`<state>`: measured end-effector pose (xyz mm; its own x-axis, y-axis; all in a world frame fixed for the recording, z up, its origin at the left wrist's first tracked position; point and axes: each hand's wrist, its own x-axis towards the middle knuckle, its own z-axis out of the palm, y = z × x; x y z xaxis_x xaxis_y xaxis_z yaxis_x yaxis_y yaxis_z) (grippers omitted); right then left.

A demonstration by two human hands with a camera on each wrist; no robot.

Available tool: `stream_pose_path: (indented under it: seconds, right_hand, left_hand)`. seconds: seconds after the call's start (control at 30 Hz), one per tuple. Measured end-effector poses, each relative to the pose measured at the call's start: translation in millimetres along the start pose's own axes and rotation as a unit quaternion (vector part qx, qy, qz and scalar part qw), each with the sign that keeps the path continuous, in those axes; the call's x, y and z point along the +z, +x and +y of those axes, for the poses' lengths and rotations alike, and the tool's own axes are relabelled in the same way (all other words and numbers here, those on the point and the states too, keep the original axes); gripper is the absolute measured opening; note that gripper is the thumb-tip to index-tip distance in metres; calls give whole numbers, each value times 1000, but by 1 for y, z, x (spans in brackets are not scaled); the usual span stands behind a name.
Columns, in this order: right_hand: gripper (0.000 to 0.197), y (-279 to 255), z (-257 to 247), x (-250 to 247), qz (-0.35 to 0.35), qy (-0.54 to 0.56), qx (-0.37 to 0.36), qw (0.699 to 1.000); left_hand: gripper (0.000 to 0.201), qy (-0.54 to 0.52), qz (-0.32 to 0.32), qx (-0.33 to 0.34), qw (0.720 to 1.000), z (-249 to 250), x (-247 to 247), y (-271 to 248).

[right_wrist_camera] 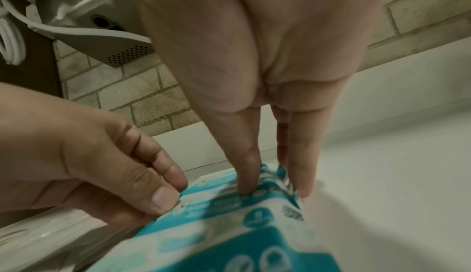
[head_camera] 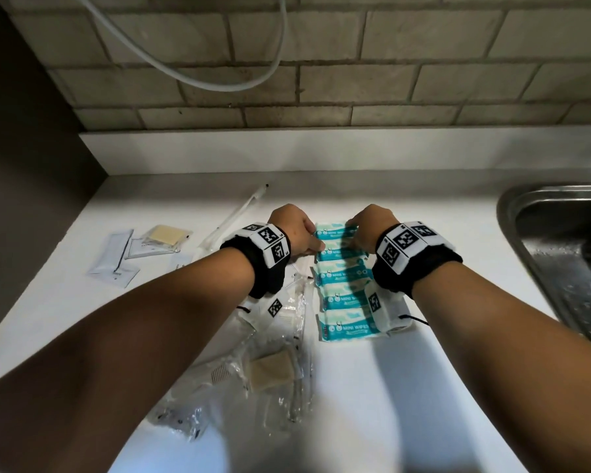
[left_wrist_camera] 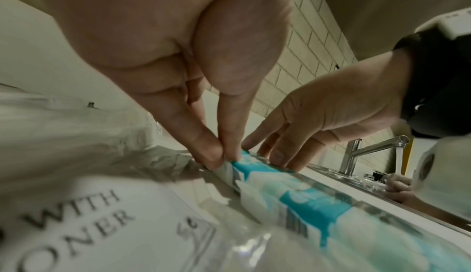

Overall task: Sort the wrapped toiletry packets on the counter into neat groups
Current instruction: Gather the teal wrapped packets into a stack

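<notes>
Several teal "MINI WIPES" packets (head_camera: 343, 298) lie in a column down the middle of the white counter (head_camera: 458, 233). My two hands hold the farthest packet (head_camera: 333, 232) at the column's far end. The left hand (head_camera: 309, 237) pinches its left crimped end between thumb and forefinger (left_wrist_camera: 224, 156). On the opposite end, my right hand (head_camera: 359, 233) pinches the crimped edge, thumb on top and fingers behind it (right_wrist_camera: 274, 185). The packet (right_wrist_camera: 229, 201) lies flat against its neighbour.
Clear-wrapped items, among them a comb and a beige pad (head_camera: 270, 370), lie left of the column near me. White sachets (head_camera: 116, 257) and a wrapped toothbrush (head_camera: 232, 216) lie further left. A steel sink (head_camera: 560, 254) sits at the right, its tap (left_wrist_camera: 374, 149) running.
</notes>
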<state>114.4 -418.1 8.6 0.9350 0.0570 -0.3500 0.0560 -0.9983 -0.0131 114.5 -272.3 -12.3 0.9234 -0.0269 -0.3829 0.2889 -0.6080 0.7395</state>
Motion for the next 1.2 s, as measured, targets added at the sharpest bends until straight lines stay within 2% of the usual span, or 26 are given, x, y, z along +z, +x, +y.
stream_pose_path:
  seconds: [0.23,0.4,0.5,0.63,0.77,0.87,1.2]
  right_hand:
    - [34,-6,2,2,13,71,11,997]
    - [44,-18,7,8,24,145,53,988]
    - [44,-30,8,15,1,182,88,979]
    - [39,-44,7,27,-32,197,108,974]
    - [30,-57,2,34,-4,179,104,978]
    - [31,-62,-1,33,13,162,99,982]
    - [23,-63,1,33,5,163,102,981]
  left_hand:
    - [25,-2,-6,0,1000,2,-1,-2]
    - [13,-52,-7,-4,999,-2,-9,-19]
    - [9,-43,-16,-23,999,-4,-9,-39]
    - [13,5,-48,-35,998,-8,1,-59]
    - [14,5,-27,-25,999,-10,12,-63]
    - [15,10,-11,-23,1000,-7,14,-65]
    - [20,89,7,6,996,-5,18,-64]
